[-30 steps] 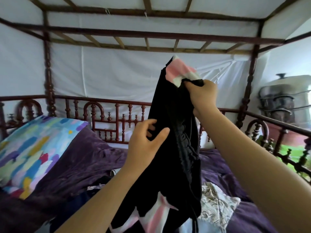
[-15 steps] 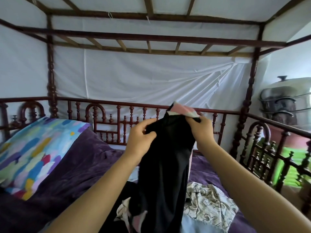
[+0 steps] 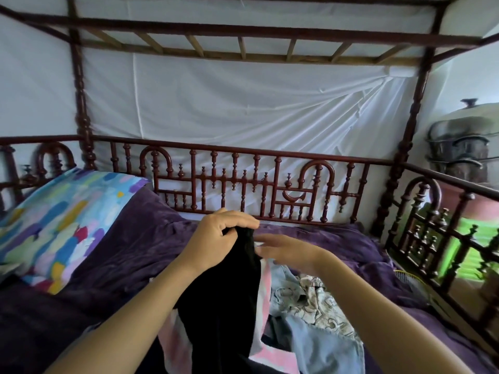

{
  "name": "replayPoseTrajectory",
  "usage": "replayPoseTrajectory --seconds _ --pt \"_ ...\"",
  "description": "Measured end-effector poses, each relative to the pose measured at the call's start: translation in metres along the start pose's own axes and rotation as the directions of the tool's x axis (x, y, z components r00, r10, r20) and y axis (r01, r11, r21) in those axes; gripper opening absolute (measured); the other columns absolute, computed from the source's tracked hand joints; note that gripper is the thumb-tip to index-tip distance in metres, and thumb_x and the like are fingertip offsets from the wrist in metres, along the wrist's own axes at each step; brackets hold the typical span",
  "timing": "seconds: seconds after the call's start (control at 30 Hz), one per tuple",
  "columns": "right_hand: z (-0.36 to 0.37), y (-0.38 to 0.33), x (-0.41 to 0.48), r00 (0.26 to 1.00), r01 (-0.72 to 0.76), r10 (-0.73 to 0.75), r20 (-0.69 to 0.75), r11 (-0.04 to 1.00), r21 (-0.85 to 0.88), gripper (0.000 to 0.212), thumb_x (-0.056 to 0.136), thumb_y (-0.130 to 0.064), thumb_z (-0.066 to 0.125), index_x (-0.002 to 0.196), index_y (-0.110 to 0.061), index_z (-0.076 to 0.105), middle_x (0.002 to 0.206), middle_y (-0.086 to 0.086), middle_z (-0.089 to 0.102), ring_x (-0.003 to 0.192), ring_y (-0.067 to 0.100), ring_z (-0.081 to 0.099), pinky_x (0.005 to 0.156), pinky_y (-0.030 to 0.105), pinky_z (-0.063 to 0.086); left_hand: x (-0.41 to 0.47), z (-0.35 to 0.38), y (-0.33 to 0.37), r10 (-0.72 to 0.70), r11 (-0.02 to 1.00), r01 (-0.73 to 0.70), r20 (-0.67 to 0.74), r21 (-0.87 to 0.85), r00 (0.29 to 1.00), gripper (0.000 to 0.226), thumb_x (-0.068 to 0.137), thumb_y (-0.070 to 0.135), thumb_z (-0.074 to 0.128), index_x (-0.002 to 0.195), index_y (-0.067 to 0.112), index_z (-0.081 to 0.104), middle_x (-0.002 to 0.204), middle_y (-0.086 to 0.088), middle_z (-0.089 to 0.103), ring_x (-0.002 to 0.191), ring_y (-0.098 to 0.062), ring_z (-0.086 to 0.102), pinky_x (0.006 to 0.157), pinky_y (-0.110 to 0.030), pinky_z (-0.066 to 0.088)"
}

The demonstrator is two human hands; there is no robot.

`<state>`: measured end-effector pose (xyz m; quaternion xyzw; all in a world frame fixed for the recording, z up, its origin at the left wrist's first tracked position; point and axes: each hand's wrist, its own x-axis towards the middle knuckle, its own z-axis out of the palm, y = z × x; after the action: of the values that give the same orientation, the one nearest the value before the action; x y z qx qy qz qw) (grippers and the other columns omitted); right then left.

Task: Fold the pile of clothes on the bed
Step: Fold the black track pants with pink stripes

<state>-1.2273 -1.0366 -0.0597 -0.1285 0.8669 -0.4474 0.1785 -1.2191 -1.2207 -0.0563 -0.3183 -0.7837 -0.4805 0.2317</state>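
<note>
**Left hand holding a black garment over the bed**

The left hand (image 3: 216,238) is pinching the top edge of a black garment (image 3: 224,306), which is hanging in front of the wooden rail (image 3: 243,182), pink and white stripes showing along its side. The right hand (image 3: 286,252) is hovering just beside it, blurred, fingers stretched out and gripping nothing. Nearer the rail's right end, jeans (image 3: 324,346) and a cream patterned cloth (image 3: 316,300) are lying crumpled on the purple bedspread (image 3: 129,238). A colourful pillow (image 3: 62,220) is leaning by the rail's left end.
</note>
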Motion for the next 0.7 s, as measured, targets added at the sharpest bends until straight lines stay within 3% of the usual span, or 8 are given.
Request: replayPoseTrajectory --seconds 0.1,0.17,0.27,0.37,0.43,0.5,0.6,0.7 --pt "0.013 0.015 0.01 0.985 -0.048 0.04 0.168 0.998 0.045 0.094 0.062 -0.073 0.064 0.133 -0.014 0.048 0.134 0.004 0.054 0.124 0.019 0.05 0.107 0.038 0.038 -0.003 -0.002 -0.004 -0.012 1.0 0.012 0.002 -0.007 1.0 0.057 0.074 -0.023 0.043 0.089 0.023 0.072 0.085 0.036 0.063 0.098 0.006 0.059 0.089 -0.002 0.037" --pt "0.02 0.015 0.016 0.99 -0.034 0.026 0.141 0.998 0.055 0.06 0.073 -0.053 0.068 0.117 -0.012 0.06 0.12 0.008 0.061 0.114 0.023 0.056 0.102 0.04 0.041 -0.004 -0.003 -0.005 -0.047 0.999 0.048 0.025 -0.022 0.999 0.056 0.074 -0.024 0.043 0.093 0.021 0.071 0.092 0.028 0.063 0.095 0.014 0.057 0.09 -0.002 0.037" --pt "0.016 0.013 0.026 0.996 0.029 -0.02 -0.086 0.994 0.102 0.012 0.078 -0.013 0.066 0.089 -0.012 0.069 0.095 0.014 0.06 0.091 0.026 0.053 0.084 0.044 0.042 -0.009 -0.004 -0.012 -0.096 0.994 0.098 0.045 -0.041 0.994 0.052 0.076 -0.023 0.044 0.099 0.016 0.07 0.099 0.015 0.064 0.095 0.019 0.055 0.09 0.0 0.036" --pt "-0.001 0.004 0.022 0.969 0.056 -0.011 -0.246 0.983 0.175 0.021 0.084 0.009 0.055 0.088 -0.008 0.067 0.097 0.019 0.065 0.09 0.031 0.06 0.094 0.047 0.046 -0.017 0.002 -0.028 -0.154 0.988 0.154 0.015 0.028 0.988 0.044 0.082 -0.009 0.057 0.119 0.015 0.062 0.118 0.003 0.061 0.109 0.006 0.053 0.094 -0.002 0.034" --pt "-0.015 -0.006 0.013 0.952 0.104 -0.014 -0.306 0.955 0.279 0.029 0.084 0.014 0.049 0.09 -0.01 0.066 0.099 0.021 0.067 0.089 0.031 0.064 0.09 0.043 0.052 -0.027 0.012 -0.043 -0.266 0.947 0.253 0.04 0.198 0.963 0.058 0.083 0.016 0.068 0.137 0.019 0.045 0.133 0.001 0.051 0.124 -0.014 0.045 0.1 -0.019 0.035" --pt "-0.029 -0.019 0.003 0.935 0.186 -0.035 -0.353 0.896 0.404 0.036 0.082 0.019 0.044 0.091 -0.01 0.064 0.091 0.017 0.067 0.078 0.026 0.066 0.079 0.038 0.056 -0.043 0.022 -0.066 -0.415 0.831 0.348 0.068 0.434 0.907 0.082 0.078 0.041 0.07 0.145 0.025 0.027 0.142 0.004 0.039 0.132 -0.021 0.033 0.104 -0.036 0.032" --pt "-0.048 -0.037 -0.014 0.901 0.306 -0.057 -0.43 0.787 0.536 0.045 0.081 0.022 0.037 0.093 -0.012 0.063 0.087 0.013 0.066 0.07 0.023 0.067 0.064 0.034 0.059 -0.07 0.031 -0.103 -0.579 0.715 0.462 0.075 0.525 0.812 0.105 0.061 0.063 0.066 0.147 0.029 0.017 0.141 0.002 0.039 0.132 -0.026 0.035 0.101 -0.045 0.039" --pt "-0.067 -0.049 -0.026 0.863 0.416 -0.088 -0.497 0.68 0.604 0.053 0.078 0.025 0.03 0.096 -0.014 0.062 0.078 0.007 0.069 0.064 0.019 0.069 0.053 0.03 0.057 -0.089 0.036 -0.121 -0.752 0.659 0.701 0.255 0.27 0.608 0.116 0.051 0.055 0.068 0.149 0.027 0.012 0.128 0.0 0.051 0.115 -0.016 0.054 0.094 -0.036 0.047"
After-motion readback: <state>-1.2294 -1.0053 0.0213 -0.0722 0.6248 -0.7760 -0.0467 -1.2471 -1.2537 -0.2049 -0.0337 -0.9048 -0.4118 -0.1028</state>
